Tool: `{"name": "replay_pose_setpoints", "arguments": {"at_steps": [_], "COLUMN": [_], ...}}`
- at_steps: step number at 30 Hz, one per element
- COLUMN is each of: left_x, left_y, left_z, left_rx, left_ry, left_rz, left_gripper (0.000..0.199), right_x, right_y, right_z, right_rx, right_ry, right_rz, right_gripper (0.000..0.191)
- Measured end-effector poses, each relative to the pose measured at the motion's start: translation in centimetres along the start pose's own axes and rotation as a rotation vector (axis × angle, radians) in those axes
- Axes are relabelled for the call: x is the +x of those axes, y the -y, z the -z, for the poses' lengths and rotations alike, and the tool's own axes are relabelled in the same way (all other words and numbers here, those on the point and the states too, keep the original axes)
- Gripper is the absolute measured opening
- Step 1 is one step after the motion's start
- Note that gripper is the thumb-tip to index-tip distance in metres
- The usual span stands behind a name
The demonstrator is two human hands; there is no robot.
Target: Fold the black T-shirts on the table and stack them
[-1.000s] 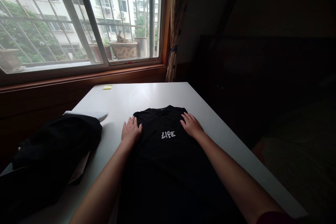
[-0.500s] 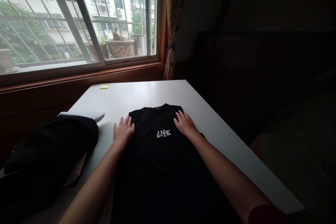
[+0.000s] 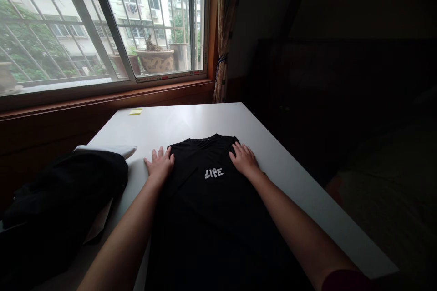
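Note:
A black T-shirt (image 3: 205, 209) lies spread on the white table (image 3: 280, 173), its collar toward the window and white lettering on its chest. On the shirt's left edge near the shoulder rests my left hand (image 3: 160, 162), fingers spread and partly on the tabletop. My right hand (image 3: 244, 158) lies flat over the opposite shoulder edge, fingers stretched out. Neither hand grips the cloth. The lower part of the shirt fades into shadow, and its sleeves are not visible.
Dark and white clothes are heaped (image 3: 68, 191) at the table's left side. A yellow slip of paper (image 3: 135, 111) is by the far left corner. Beyond the table are a barred window (image 3: 153, 18) and a tied curtain (image 3: 221, 54). The right side is very dark.
My right hand has shifted slightly right along the shoulder edge. My left hand's fingers have spread wider. The yellow bit beside my right wrist no longer shows.

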State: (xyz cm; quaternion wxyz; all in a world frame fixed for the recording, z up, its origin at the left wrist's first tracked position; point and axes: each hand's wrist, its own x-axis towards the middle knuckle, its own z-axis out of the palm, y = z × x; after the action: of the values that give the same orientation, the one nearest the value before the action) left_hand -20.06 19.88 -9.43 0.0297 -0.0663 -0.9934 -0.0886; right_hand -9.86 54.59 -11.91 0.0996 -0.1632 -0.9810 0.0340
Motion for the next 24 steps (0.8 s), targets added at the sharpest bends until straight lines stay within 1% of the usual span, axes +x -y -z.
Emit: {"name": "replay_pose_setpoints", "arguments": {"at_steps": [4, 7, 12, 13, 15, 19, 24], "left_x": [0.4, 0.1, -0.9, -1.0, -1.1, -1.1, -1.8], "left_y": [0.0, 0.1, -0.1, -0.1, -0.1, -0.1, 0.5], "left_z": [-0.3, -0.3, 0.3, 0.5, 0.7, 0.8, 0.9], "left_rx": [-0.021, -0.034, -0.060, -0.057, -0.039, -0.001, 0.039], "left_ry": [-0.020, -0.039, -0.187, -0.200, -0.185, -0.147, -0.167], "left_rz": [0.028, 0.032, -0.023, -0.036, -0.046, -0.033, -0.014], "left_gripper": [0.057, 0.056, 0.048, 0.046, 0.044, 0.045, 0.045], "right_x": [-0.1, -0.1, -0.1, -0.1, -0.2, -0.6, -1.0], "right_y": [0.1, 0.2, 0.2, 0.2, 0.3, 0.7, 1.9], "right_z": [0.0, 0.0, -0.1, 0.0, 0.0, 0.3, 0.4], "right_rx": [-0.011, -0.016, -0.008, -0.004, 0.003, 0.019, 0.048], "right_ry": [0.007, 0.016, -0.006, -0.015, -0.043, -0.101, -0.111], "right_rz": [0.006, 0.003, -0.002, 0.001, 0.007, 0.034, 0.057], "right_gripper": [0.061, 0.061, 0.060, 0.059, 0.058, 0.053, 0.051]}}
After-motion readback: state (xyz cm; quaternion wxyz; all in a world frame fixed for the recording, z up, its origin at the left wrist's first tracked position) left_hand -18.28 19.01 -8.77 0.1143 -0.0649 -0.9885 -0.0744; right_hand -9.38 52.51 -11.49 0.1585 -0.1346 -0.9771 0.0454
